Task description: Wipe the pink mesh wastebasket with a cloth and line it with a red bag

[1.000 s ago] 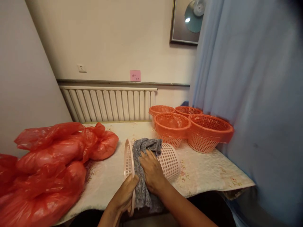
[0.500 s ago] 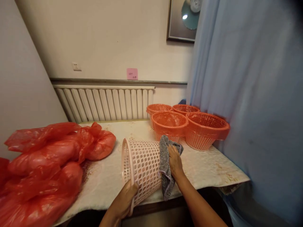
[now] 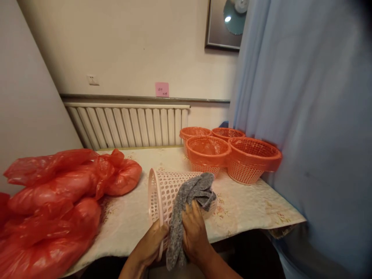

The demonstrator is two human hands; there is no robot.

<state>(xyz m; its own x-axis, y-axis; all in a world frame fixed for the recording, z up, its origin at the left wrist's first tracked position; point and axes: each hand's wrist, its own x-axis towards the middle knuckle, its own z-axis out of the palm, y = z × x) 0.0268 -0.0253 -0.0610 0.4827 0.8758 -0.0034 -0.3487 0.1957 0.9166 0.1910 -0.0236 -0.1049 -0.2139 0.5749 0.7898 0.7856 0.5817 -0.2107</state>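
A pale pink plastic wastebasket (image 3: 167, 193) with a pattern of holes lies on its side at the front of the table, its open mouth turned to the left. My left hand (image 3: 151, 242) is closed around its rim at the lower edge. My right hand (image 3: 195, 231) grips a grey cloth (image 3: 186, 201) and presses it against the side of the wastebasket. The cloth is draped over the wall and hangs down past the front, hiding much of the basket's base end.
Red plastic bags (image 3: 66, 190), tied and bulging, are heaped on the left of the table (image 3: 247, 209). Several wastebaskets (image 3: 252, 162) lined with red bags stand at the back right, beside a blue curtain (image 3: 314, 135). A radiator (image 3: 130, 126) runs along the wall behind.
My right hand has slid the grey cloth from the basket's base end leftward and down along its side. My left hand keeps its hold on the rim.
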